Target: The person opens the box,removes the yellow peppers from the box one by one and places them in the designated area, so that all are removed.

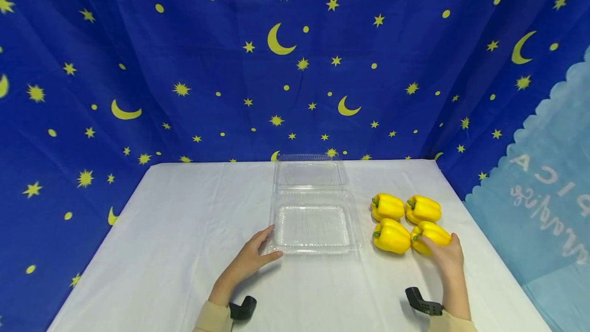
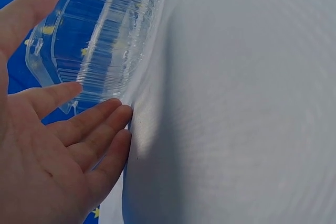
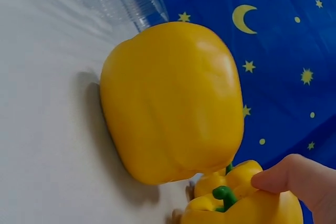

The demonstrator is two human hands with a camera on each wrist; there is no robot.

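Observation:
A clear plastic clamshell container (image 1: 311, 225) lies on the table with its lid (image 1: 311, 172) folded back behind it. My left hand (image 1: 252, 254) is at the container's left front corner, fingers loosely extended and fingertips right at its side. On the right, four yellow bell peppers would be a count, so: several yellow bell peppers (image 1: 387, 207) sit grouped beside the container. My right hand (image 1: 447, 256) grips the front right bell pepper (image 1: 432, 233), thumb on its left and fingers around its right. In the right wrist view the neighbouring front left bell pepper (image 3: 173, 103) looms large, with the gripped bell pepper (image 3: 247, 211) below.
A white cloth covers the table (image 1: 184, 219). Behind it hangs a blue curtain (image 1: 221, 65) with yellow moons and stars. Light blue fabric with pale lettering (image 1: 548, 204) hangs at the right. A black wrist mount (image 1: 243, 308) sits on each wrist.

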